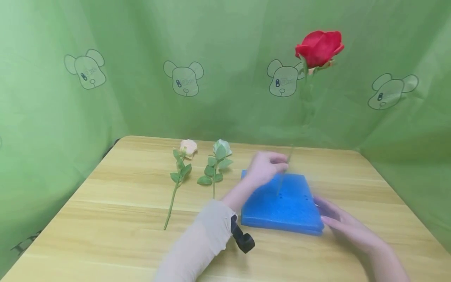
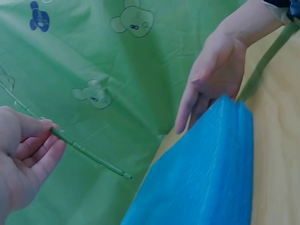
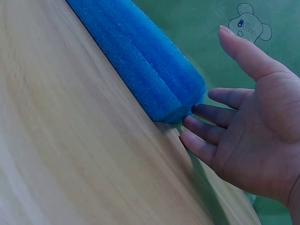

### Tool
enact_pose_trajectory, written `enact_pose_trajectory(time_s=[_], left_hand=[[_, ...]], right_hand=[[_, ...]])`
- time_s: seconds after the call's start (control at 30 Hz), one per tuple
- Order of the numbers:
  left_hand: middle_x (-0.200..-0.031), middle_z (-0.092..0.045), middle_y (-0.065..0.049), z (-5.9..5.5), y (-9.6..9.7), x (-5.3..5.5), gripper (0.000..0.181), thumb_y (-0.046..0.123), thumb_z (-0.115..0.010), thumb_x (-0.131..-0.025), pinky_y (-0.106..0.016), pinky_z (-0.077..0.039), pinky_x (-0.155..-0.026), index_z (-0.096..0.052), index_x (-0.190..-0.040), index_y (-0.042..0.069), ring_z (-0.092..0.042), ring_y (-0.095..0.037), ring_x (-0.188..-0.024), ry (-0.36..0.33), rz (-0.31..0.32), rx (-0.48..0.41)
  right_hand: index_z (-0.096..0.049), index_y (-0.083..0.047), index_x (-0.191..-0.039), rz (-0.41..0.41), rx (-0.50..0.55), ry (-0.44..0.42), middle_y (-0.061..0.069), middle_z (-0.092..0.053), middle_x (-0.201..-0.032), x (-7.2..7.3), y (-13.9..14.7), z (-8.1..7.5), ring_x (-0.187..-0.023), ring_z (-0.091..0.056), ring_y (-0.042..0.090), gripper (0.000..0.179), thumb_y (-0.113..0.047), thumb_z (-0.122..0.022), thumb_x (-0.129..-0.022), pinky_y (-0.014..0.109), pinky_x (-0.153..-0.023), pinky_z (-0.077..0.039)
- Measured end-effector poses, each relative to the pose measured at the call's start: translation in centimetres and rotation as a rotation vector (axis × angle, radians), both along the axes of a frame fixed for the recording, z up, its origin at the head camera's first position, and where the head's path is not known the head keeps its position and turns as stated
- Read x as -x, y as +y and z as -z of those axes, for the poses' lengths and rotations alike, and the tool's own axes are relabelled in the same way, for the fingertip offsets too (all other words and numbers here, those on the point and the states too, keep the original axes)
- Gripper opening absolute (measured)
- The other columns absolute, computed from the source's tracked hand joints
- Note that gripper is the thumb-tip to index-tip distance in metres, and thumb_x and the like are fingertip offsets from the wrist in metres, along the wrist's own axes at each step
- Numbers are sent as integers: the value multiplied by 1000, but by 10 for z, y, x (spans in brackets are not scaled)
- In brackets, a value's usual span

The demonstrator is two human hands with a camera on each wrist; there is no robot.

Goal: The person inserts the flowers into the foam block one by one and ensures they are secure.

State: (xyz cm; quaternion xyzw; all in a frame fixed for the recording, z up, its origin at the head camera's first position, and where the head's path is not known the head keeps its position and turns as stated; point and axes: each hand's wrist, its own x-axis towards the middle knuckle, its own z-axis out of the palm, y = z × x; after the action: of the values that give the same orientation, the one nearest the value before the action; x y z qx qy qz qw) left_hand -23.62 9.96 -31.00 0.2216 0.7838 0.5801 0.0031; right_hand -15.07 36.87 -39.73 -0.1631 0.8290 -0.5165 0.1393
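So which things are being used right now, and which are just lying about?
Looks like it's in use:
- red rose, stem pinched by the left hand
- blue block, with the right hand at its side

Just lying on the table:
- pink rose
- mint rose

The left hand [image 2: 19, 164] pinches a thin green stem [image 2: 89, 153] between thumb and fingers. Beside a blue slab [image 2: 199, 164] on a wood-grain tabletop [image 2: 279, 140], the right hand [image 2: 215, 68] is outstretched; behind hangs a green bear-print sheet [image 2: 70, 61].
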Motion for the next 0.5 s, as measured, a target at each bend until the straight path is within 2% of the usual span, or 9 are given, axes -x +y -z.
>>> enact_pose_trajectory(time_s=[0.3,0.5], left_hand=[[-100,-69,3,6,44,-7,22,14,-71,-82,-15,-49,-75,-71,-104,12,-63,-4,-88,-9,9,13],[-101,-69,9,14,67,-8,22,18,-71,-82,-14,-49,-78,-71,-104,17,-61,-1,-91,-10,-12,26]], right_hand=[[-11,5,-145,-16,61,21,30,-9,-148,0,1,1,-119,-31,-15,56,-8,-40,-99,4,-90,-26],[-10,4,-145,-6,69,22,28,-9,-149,0,0,0,-120,-30,-15,57,-9,-41,-98,4,-90,-25]])
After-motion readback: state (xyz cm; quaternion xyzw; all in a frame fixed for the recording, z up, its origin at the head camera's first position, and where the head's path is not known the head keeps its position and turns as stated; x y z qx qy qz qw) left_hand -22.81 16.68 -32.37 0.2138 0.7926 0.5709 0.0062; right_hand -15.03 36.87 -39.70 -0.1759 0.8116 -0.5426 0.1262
